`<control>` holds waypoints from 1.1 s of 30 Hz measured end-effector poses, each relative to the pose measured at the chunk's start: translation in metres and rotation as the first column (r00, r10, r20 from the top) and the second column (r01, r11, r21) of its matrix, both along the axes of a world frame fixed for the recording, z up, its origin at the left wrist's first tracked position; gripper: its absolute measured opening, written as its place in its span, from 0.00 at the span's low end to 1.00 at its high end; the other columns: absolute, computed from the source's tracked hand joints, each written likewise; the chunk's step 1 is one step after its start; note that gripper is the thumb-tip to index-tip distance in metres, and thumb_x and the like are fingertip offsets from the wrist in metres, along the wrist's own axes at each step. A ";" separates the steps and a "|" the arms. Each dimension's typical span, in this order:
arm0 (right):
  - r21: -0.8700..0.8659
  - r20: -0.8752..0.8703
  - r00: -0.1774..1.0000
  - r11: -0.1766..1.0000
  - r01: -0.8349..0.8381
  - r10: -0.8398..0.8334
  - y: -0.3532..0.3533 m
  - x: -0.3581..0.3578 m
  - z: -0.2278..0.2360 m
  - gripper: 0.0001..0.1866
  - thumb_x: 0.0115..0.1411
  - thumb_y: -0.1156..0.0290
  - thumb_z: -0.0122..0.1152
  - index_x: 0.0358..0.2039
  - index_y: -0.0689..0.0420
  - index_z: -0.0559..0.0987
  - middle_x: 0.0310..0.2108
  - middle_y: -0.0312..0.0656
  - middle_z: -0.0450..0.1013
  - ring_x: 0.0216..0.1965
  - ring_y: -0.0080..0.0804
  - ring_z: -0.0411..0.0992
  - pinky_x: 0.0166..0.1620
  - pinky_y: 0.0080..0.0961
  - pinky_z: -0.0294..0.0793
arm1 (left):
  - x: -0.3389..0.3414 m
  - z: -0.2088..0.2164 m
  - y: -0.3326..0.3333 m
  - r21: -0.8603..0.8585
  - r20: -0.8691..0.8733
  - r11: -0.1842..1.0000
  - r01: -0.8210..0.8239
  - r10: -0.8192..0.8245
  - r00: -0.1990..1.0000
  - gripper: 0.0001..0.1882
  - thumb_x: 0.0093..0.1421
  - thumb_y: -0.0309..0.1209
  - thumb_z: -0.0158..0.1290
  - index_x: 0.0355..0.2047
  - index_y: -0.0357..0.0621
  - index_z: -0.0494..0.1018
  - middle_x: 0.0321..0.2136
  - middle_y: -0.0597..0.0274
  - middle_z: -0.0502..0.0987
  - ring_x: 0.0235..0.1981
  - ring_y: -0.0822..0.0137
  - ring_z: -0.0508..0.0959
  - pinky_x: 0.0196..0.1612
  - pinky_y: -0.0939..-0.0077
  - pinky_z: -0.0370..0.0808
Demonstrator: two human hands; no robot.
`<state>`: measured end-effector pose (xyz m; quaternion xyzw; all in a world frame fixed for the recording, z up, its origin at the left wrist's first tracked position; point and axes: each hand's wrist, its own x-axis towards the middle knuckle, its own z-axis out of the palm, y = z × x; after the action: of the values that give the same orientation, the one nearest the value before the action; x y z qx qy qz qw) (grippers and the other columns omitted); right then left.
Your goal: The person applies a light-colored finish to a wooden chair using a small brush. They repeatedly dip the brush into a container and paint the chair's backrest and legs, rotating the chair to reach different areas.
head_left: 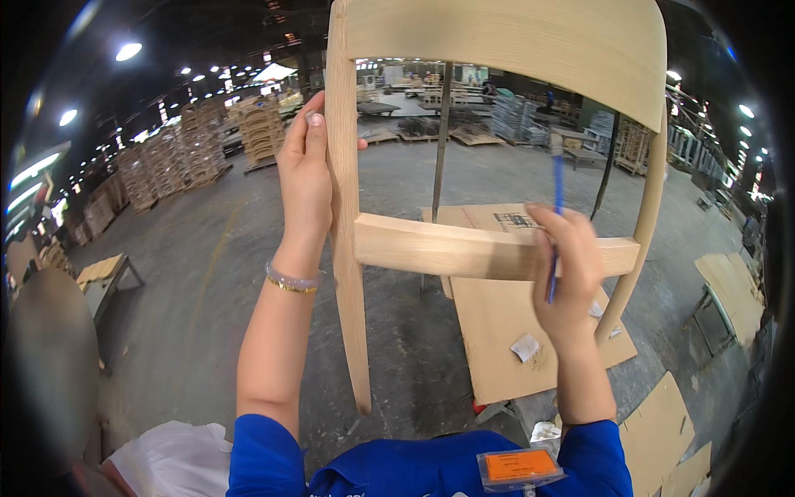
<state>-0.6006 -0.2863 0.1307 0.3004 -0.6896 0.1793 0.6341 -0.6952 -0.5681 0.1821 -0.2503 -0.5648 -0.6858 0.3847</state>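
A pale wooden chair back frame stands upright before me, with a broad curved top panel, two posts and a lower crossrail. My left hand is closed round the left post, its thumb on the near side and fingertips showing past the post's right edge. My right hand, slightly blurred, is in front of the crossrail's right part. It pinches a thin blue-handled brush that points upward, its pale end on top. Whether the right hand touches the rail, I cannot tell.
Cardboard with a crumpled white scrap lies below the frame. Two dark metal uprights show behind it. Low tables stand left and right. Stacks of wooden parts fill the hall's far left; someone's white clothing is at lower left.
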 end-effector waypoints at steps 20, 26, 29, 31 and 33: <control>-0.047 0.241 0.939 0.963 0.265 -0.247 0.017 -0.081 -0.041 0.09 0.71 0.70 0.58 0.32 0.56 0.76 0.20 0.44 0.73 0.20 0.47 0.73 0.25 0.41 0.67 | -0.025 0.111 -0.038 -0.284 -0.306 0.939 -0.193 0.102 0.947 0.14 0.74 0.38 0.56 0.49 0.40 0.78 0.35 0.72 0.76 0.28 0.84 0.72 0.31 0.87 0.68; -0.052 0.275 0.947 0.981 0.187 -0.166 0.024 -0.082 -0.040 0.09 0.70 0.71 0.58 0.31 0.57 0.76 0.19 0.44 0.72 0.18 0.47 0.72 0.23 0.41 0.65 | -0.025 0.122 -0.022 -0.404 -0.227 0.874 -0.268 0.188 0.956 0.13 0.73 0.38 0.57 0.49 0.43 0.78 0.33 0.74 0.75 0.26 0.85 0.71 0.29 0.89 0.66; -0.035 0.240 0.956 0.983 0.182 -0.168 0.027 -0.083 -0.041 0.09 0.70 0.71 0.58 0.31 0.57 0.76 0.18 0.44 0.71 0.18 0.47 0.71 0.23 0.41 0.65 | -0.023 0.120 -0.020 -0.428 -0.316 0.819 -0.383 0.262 0.912 0.12 0.73 0.38 0.57 0.49 0.44 0.79 0.31 0.75 0.75 0.26 0.85 0.70 0.28 0.89 0.65; -0.031 0.216 0.962 0.984 0.175 -0.164 0.028 -0.084 -0.040 0.09 0.70 0.71 0.58 0.30 0.57 0.76 0.18 0.44 0.71 0.18 0.47 0.71 0.23 0.41 0.65 | -0.022 0.122 -0.020 -0.421 -0.275 0.832 -0.360 0.261 0.925 0.12 0.73 0.38 0.58 0.48 0.44 0.79 0.31 0.75 0.75 0.27 0.84 0.71 0.29 0.88 0.66; -0.028 0.207 0.967 0.987 0.160 -0.151 0.029 -0.085 -0.039 0.09 0.70 0.71 0.59 0.30 0.57 0.76 0.18 0.44 0.71 0.18 0.47 0.71 0.23 0.41 0.65 | -0.022 0.126 -0.023 -0.415 -0.294 0.830 -0.372 0.265 0.918 0.12 0.72 0.37 0.58 0.48 0.44 0.79 0.32 0.72 0.77 0.28 0.83 0.73 0.30 0.87 0.68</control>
<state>-0.6854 -0.2571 0.0915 0.2110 -0.7683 0.1742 0.5787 -0.7170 -0.5911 0.3081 -0.3117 -0.6987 -0.4243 0.4844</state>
